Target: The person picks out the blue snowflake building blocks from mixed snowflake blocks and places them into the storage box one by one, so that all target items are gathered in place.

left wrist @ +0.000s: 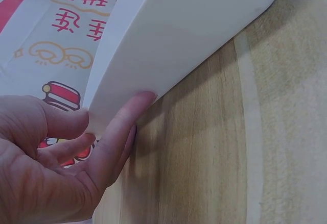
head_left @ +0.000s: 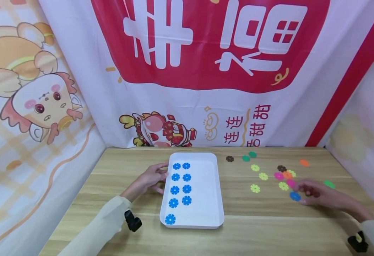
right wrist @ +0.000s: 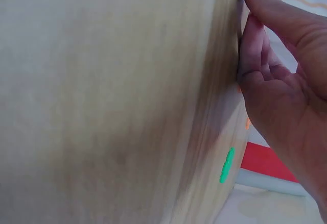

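A white tray [head_left: 206, 192] lies on the wooden table, with several blue notched discs [head_left: 187, 189] in two columns along its left side. My left hand [head_left: 151, 177] holds the tray's left edge. In the left wrist view, fingers [left wrist: 125, 119] of that hand lie against the tray's outer wall [left wrist: 168, 35]. At the right, my right hand [head_left: 324, 193] pinches a blue disc [head_left: 294, 196] at table height, beside a pink disc [head_left: 291, 183]. The right wrist view shows its fingers bent towards the table, but the disc is hidden there.
Loose discs lie scattered right of the tray: yellow-green [head_left: 255, 188], dark brown [head_left: 229, 159], green [head_left: 252, 154], orange [head_left: 304, 163] and pink. Another green disc [head_left: 329, 184] is close behind the right hand. Printed cloth [head_left: 206, 78] hangs along the table's back edge.
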Tool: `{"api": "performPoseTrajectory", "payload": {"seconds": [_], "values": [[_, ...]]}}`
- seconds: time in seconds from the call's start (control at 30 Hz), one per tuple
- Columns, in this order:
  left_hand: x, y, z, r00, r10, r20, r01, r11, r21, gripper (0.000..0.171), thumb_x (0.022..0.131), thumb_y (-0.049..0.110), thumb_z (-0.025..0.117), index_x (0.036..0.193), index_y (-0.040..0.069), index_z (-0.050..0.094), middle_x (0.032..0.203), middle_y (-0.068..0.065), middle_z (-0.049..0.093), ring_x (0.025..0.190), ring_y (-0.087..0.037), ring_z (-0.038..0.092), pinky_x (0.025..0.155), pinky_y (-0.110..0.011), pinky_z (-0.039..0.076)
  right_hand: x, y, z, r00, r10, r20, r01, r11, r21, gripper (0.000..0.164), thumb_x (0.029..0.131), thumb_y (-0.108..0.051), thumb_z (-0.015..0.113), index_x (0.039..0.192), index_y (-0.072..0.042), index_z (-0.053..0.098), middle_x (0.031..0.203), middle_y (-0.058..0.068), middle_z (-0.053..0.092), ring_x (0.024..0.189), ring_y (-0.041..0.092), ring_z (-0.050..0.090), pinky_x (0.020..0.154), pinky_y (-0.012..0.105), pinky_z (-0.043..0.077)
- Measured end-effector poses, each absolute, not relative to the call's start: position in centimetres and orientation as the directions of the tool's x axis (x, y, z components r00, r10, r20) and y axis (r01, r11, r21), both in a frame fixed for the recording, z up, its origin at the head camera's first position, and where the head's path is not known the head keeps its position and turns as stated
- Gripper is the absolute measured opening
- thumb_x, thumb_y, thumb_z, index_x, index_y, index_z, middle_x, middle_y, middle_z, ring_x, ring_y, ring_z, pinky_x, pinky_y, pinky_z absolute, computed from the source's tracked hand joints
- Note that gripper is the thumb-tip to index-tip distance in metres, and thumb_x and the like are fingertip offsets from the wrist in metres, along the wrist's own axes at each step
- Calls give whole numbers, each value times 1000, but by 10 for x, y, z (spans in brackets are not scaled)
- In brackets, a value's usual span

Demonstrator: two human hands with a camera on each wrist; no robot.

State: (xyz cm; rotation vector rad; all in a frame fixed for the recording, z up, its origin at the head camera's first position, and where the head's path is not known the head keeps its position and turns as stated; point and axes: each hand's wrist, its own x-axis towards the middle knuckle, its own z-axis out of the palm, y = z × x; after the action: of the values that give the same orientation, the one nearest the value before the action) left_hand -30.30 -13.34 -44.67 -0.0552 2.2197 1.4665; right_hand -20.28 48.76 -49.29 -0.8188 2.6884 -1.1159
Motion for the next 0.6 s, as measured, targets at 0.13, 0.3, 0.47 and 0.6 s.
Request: {"api": "performPoseTrajectory", "payload": {"seconds": [0.13,0.3,0.47,0.6], "values": [[-303,-133,-447,-887,217,-407,-288,429,856,56,110,16,55,163,19,37,152,-24,54,107,-28,71,63,-40,68,-201,485,-491,-824,-545,153,-494,559,-666,26,92,8,72,109,-10,61,98,2,58,80,17,51,59,22,45],[-303,-133,-448,-885,232,-404,-279,430,859,56,110,17,54,163,18,37,152,-25,54,109,-29,71,64,-39,68,-196,479,-486,-870,-488,62,-390,606,-694,33,96,0,72,126,-1,60,104,5,59,82,16,52,62,21,46],[-302,-134,-449,-887,230,-400,-275,434,858,56,110,16,54,163,17,37,151,-25,55,107,-28,72,64,-39,68,-194,467,-483,-889,-458,-5,-330,646,-689,40,98,-10,73,135,-2,60,111,5,63,84,13,54,66,20,48],[-301,-135,-447,-889,229,-397,-271,435,859,56,110,17,54,163,17,37,152,-25,54,107,-28,72,65,-39,68,-194,463,-487,-881,-469,67,-388,632,-671,30,97,-6,73,125,-8,62,105,3,63,82,14,52,63,20,46]]}}
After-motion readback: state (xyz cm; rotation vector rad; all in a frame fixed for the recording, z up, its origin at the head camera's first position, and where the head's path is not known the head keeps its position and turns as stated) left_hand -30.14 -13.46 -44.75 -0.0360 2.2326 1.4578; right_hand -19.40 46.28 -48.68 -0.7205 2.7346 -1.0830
